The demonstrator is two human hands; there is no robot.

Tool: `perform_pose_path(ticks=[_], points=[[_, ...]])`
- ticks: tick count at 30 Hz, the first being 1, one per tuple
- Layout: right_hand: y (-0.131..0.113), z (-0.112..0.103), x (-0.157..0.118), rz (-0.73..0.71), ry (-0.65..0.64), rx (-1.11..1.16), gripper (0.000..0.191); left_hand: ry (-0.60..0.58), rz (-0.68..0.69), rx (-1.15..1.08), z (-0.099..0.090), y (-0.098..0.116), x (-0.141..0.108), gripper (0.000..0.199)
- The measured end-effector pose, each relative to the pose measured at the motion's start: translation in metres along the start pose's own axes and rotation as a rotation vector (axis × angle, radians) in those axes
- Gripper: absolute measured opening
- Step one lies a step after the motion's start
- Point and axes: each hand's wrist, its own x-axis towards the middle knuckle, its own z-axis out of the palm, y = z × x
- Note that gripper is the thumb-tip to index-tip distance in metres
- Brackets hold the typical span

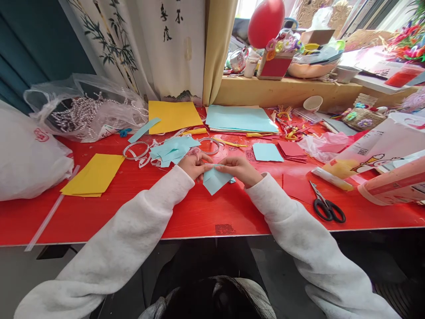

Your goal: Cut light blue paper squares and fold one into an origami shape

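Between my two hands is a small sheet of light blue paper (216,180), its lower corner pointing toward me. My left hand (195,165) pinches its upper left edge, and my right hand (241,169) pinches the upper right edge, with the fingertips of both close together. The paper looks folded, though the fingers hide its top. Just beyond my left hand lies a heap of light blue paper pieces (172,149). To the right of my right hand are a light blue square (267,152) and a stack of red paper squares (292,151).
Black-handled scissors (327,208) lie at right beside a red sheet (296,187). Yellow papers (94,174) and a clear strip (49,212) are at left. Yellow (174,116) and blue sheets (241,118) lie at the back. Plastic bags (36,150) crowd the left; tall containers (395,184) stand right.
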Motion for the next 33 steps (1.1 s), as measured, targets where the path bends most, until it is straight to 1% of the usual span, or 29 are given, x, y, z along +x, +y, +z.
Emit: perform_pose_path(ticks=[2,5,8,12,14,15,17,19,21,23,26,28,30,32,33], points=[[0.0,-0.001,0.0,0.015,0.016,0.027,0.033,-0.008,0.029,-0.027,0.0,0.001,0.0,0.028],[0.0,-0.001,0.0,0.023,-0.025,0.032,0.031,-0.014,0.047,-0.041,0.0,0.003,0.0,0.021],[0.0,-0.001,-0.001,0.011,-0.037,0.027,0.033,-0.02,0.044,-0.042,0.0,0.003,0.001,0.023],[0.002,-0.002,-0.001,-0.007,0.007,0.008,0.035,0.059,0.001,0.002,0.0,0.001,0.001,0.025],[0.002,-0.001,-0.001,-0.003,-0.006,0.016,0.036,0.093,0.002,0.022,0.0,0.0,0.0,0.028],[0.002,0.0,-0.001,0.003,-0.019,0.025,0.036,0.087,0.006,0.021,0.0,0.0,0.001,0.028],[0.001,0.0,0.0,0.016,-0.041,0.053,0.036,0.038,0.016,0.014,0.0,0.001,0.001,0.029],[0.0,0.0,-0.001,0.04,-0.03,0.114,0.035,-0.016,0.042,0.004,-0.001,0.003,0.0,0.034],[-0.001,-0.001,-0.001,0.067,0.005,0.212,0.033,-0.031,0.111,0.002,-0.005,0.007,-0.002,0.039],[-0.003,-0.002,-0.002,0.083,0.014,0.31,0.031,-0.049,0.207,0.032,-0.011,0.01,-0.006,0.036],[-0.004,-0.004,-0.003,0.06,-0.011,0.384,0.027,-0.156,0.303,0.099,-0.021,0.012,-0.01,0.032],[-0.003,-0.005,-0.003,0.043,-0.008,0.393,0.026,-0.204,0.323,0.114,-0.024,0.01,-0.011,0.034],[-0.003,-0.004,-0.003,0.037,0.013,0.385,0.025,-0.182,0.319,0.129,-0.024,0.006,-0.009,0.034],[-0.003,-0.003,-0.002,0.067,0.003,0.364,0.024,-0.106,0.297,0.122,-0.023,0.001,-0.006,0.031],[-0.004,-0.002,-0.003,0.094,-0.023,0.343,0.024,-0.071,0.288,0.109,-0.022,-0.001,-0.004,0.029]])
